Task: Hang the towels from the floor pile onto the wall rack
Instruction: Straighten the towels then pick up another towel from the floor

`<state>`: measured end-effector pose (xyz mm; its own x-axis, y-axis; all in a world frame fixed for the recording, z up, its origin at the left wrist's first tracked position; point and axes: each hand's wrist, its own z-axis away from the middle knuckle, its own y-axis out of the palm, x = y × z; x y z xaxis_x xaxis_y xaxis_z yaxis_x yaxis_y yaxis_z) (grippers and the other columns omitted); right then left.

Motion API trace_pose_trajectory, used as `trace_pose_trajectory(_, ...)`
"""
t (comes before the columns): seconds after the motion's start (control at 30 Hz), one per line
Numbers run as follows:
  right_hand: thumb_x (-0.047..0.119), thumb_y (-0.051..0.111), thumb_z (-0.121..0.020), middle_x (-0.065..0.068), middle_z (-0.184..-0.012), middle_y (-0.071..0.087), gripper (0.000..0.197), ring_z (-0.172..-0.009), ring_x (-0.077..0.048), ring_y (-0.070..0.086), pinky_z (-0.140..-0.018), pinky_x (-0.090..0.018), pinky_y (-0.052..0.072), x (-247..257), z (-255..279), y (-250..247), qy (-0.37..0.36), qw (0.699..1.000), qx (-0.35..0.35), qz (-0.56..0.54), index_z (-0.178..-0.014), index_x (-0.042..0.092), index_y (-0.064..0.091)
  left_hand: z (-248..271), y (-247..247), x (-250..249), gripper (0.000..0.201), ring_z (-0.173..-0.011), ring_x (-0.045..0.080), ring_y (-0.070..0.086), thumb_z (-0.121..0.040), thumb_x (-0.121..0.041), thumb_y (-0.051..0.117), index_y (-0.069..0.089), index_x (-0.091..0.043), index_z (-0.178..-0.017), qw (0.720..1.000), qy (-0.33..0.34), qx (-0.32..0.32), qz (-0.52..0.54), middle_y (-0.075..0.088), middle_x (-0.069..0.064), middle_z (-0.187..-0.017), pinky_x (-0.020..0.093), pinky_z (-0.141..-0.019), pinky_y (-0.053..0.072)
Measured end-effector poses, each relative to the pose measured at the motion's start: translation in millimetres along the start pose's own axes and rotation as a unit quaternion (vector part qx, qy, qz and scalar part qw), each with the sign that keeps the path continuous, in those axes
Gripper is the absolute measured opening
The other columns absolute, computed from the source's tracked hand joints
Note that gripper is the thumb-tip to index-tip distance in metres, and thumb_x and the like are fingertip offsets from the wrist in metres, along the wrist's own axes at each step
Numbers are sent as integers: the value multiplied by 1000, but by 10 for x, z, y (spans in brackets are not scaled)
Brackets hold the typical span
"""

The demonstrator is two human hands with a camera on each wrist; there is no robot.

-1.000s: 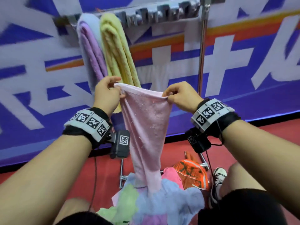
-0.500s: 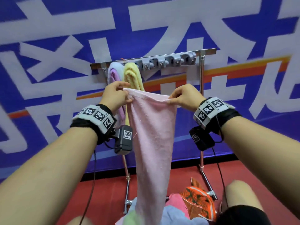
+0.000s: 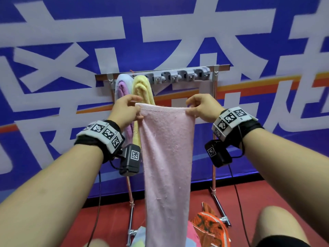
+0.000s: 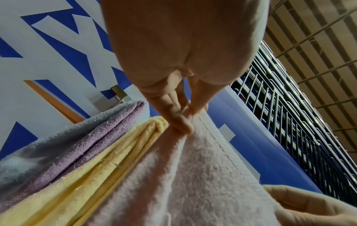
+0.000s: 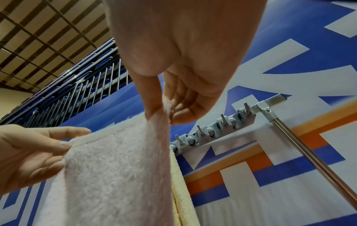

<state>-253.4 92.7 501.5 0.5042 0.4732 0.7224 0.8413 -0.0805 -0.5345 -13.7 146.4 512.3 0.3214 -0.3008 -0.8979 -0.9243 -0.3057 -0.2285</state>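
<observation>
The pink towel (image 3: 167, 157) is held stretched between the hands, its top corners pinched by the left hand (image 3: 124, 111) and the right hand (image 3: 203, 107), its length hanging below them toward the floor pile (image 3: 210, 229). Beyond the hands, the rack (image 3: 178, 76) is seen, with a yellow towel (image 3: 142, 90) and a purple towel (image 3: 122, 88) hung behind the left hand.

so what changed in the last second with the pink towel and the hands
Both hands, left hand and right hand, have lifted the pink towel up off the floor pile, toward the rack. The top edge is now pulled wider and straighter. Unchanged: each hand pinches a top corner, and the purple towel and yellow towel hang on the rack.
</observation>
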Motion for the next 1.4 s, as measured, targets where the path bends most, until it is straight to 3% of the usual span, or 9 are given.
trace_pose_trajectory(0.17, 5, 72, -80, -4, -97, 61, 43, -87, -16, 60, -85, -29, 52, -179, 5, -51, 53, 998, 28, -6, -122, 5, 62, -112, 143, 185, 33, -63, 14, 55, -86, 11, 46, 59, -13, -105, 999, 12, 1, -45, 56, 8, -92, 25, -59, 55)
trace_pose_trajectory(0.43, 14, 63, -88, 6, -68, 59, 14, -63, -5, 52, -62, -21, 43, -540, -44, 50, 69, 996, -55, -22, -74, 16, 64, -122, 344, 412, 36, -74, 15, 53, -78, 8, 51, 58, -27, -83, 990, 44, 60, -120, 58, 0, -87, 30, -68, 49)
trace_pose_trajectory(0.63, 13, 60, -87, 7, -72, 58, 19, -68, -7, 53, -67, -24, 43, -701, -132, 204, 66, 993, -81, -45, -70, 21, 58, -42, 406, 477, 37, -72, 15, 52, -76, 11, 48, 57, -20, -93, 981, 58, 88, -160, 57, 0, -88, 24, -71, 47)
trace_pose_trajectory(0.83, 20, 66, -82, -3, -97, 58, 21, -83, -15, 56, -64, -22, 41, -770, -145, 359, 77, 990, -100, -64, -102, 19, 59, 63, 399, 583, 41, -66, 13, 48, -80, 8, 50, 52, -31, -91, 959, 54, 164, -226, 52, -5, -76, 24, -59, 45)
trace_pose_trajectory(1.0, 20, 66, -82, -3, -93, 60, 21, -77, -14, 57, -63, -23, 43, -819, -106, 426, 93, 988, -92, -87, -102, 22, 57, 182, 445, 502, 54, -68, 20, 51, -78, 11, 47, 48, -29, -114, 936, 34, 228, -266, 51, -3, -96, 37, -60, 52)
trace_pose_trajectory(1.13, 21, 67, -82, -2, -95, 64, 30, -82, -15, 60, -68, -25, 45, -846, -63, 447, 95, 988, -91, -86, -111, 20, 60, 243, 532, 422, 65, -56, 11, 53, -81, 11, 49, 48, -28, -132, 899, 63, 312, -301, 54, 10, -109, 24, -49, 48)
trace_pose_trajectory(1.23, 22, 67, -82, 0, -91, 64, 28, -80, -13, 60, -70, -23, 43, -847, -40, 464, 88, 988, -97, -79, -110, 18, 63, 252, 618, 382, 76, -77, 32, 59, -78, 13, 44, 44, -31, -140, 855, 71, 354, -372, 55, 22, -114, 31, -65, 52)
trace_pose_trajectory(1.3, 23, 68, -82, 2, -87, 64, 25, -78, -11, 59, -67, -20, 43, -840, -18, 462, 82, 989, -99, -73, -106, 17, 65, 242, 656, 383, 79, -91, 26, 56, -77, 11, 42, 42, -35, -141, 827, 69, 368, -420, 52, 17, -119, 20, -72, 47)
trace_pose_trajectory(1.4, 22, 69, -80, 7, -77, 63, 11, -73, -8, 58, -67, -21, 44, -826, 10, 451, 77, 990, -100, -69, -90, 18, 68, 221, 686, 372, 81, -109, 31, 55, -76, 7, 42, 38, -38, -143, 795, 53, 380, -470, 54, 14, -125, 36, -92, 47)
